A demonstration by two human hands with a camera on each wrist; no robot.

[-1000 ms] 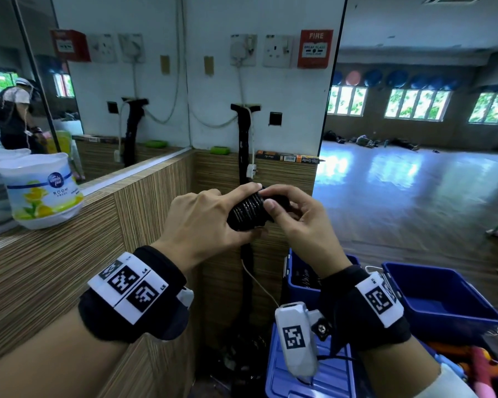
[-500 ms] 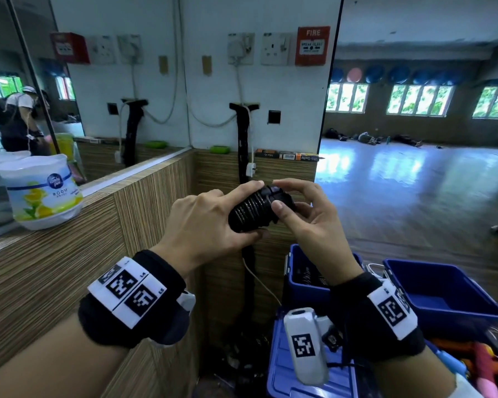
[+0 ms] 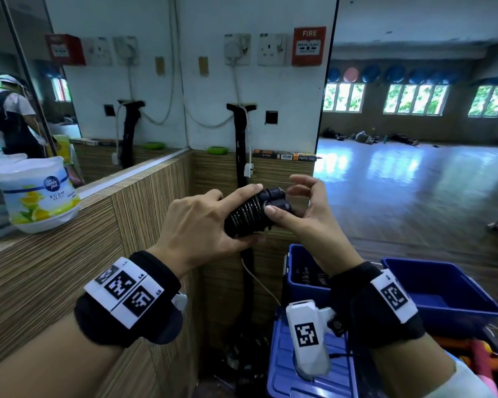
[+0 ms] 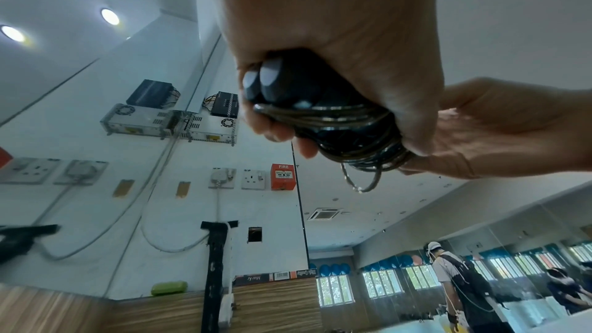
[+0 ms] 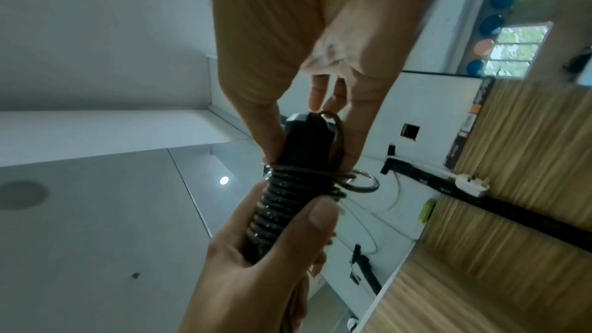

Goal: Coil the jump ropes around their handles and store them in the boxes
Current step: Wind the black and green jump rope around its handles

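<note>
1. The left hand (image 3: pixel 196 222) is raised at chest height, palm down, fingers and thumb wrapped around the coiled jump rope (image 3: pixel 246 215).
2. The right hand (image 3: pixel 308 214) meets it from the right; thumb and finger pinch the handle ends (image 3: pixel 276 198), remaining fingers spread.
3. The bundle is held in the air above the blue boxes (image 3: pixel 440 285), near the wood-panelled ledge (image 3: pixel 104 214).

white wall (image 3: pixel 161 90) with sockets, wood-grain ledge (image 3: pixel 55 254), glossy floor (image 3: pixel 400 182), daylit windows (image 3: pixel 414 99).
</note>
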